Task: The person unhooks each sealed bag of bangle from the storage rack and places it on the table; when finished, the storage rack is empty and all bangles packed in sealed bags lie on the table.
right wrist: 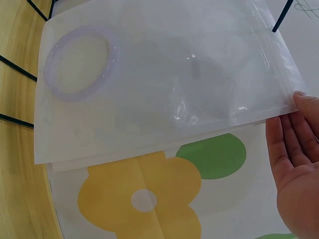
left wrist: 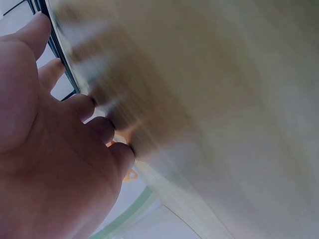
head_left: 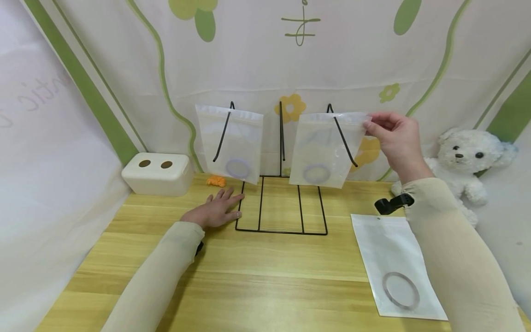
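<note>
My right hand (head_left: pixel 396 138) pinches the upper right corner of a white zip bag (head_left: pixel 323 147) that hangs on the right hook of a black wire rack (head_left: pixel 282 230). A pale bangle (right wrist: pixel 79 63) shows through the bag in the right wrist view. On the left hook hangs another white zip bag (head_left: pixel 232 143) with a lilac bangle (head_left: pixel 238 168) inside. My left hand (head_left: pixel 215 210) rests by the left side of the rack's base, fingers spread, thumb and fingertips at the wire. In the left wrist view the fingertips touch the tabletop. The middle hook (head_left: pixel 281 133) holds no bag.
A third zip bag (head_left: pixel 390 249) with a bangle lies flat on the wooden table (head_left: pixel 265 286), beside my right forearm. A white plush bear (head_left: pixel 466 161) sits at the right. At the back left stand a white box (head_left: pixel 157 177) with two holes and a small orange object (head_left: pixel 216 181).
</note>
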Action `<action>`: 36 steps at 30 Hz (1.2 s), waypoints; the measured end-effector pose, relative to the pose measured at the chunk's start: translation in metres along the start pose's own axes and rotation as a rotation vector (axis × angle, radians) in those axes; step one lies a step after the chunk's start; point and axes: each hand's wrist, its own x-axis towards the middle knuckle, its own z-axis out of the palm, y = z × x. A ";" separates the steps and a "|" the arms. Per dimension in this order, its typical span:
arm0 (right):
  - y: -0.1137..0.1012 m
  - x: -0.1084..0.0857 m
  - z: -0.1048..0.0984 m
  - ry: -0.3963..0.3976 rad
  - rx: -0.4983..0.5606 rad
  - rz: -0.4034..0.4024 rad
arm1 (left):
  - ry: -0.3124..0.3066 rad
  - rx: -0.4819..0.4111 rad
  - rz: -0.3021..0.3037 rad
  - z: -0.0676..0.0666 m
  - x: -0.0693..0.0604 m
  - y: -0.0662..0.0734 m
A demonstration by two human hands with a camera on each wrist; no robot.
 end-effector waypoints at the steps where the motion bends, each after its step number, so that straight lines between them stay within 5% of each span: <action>1: 0.000 0.000 0.000 0.002 0.003 -0.003 | 0.001 -0.001 0.002 0.000 0.000 0.000; 36: -0.004 -0.018 -0.007 0.080 -0.151 -0.058 | 0.000 0.025 -0.015 0.000 0.001 0.003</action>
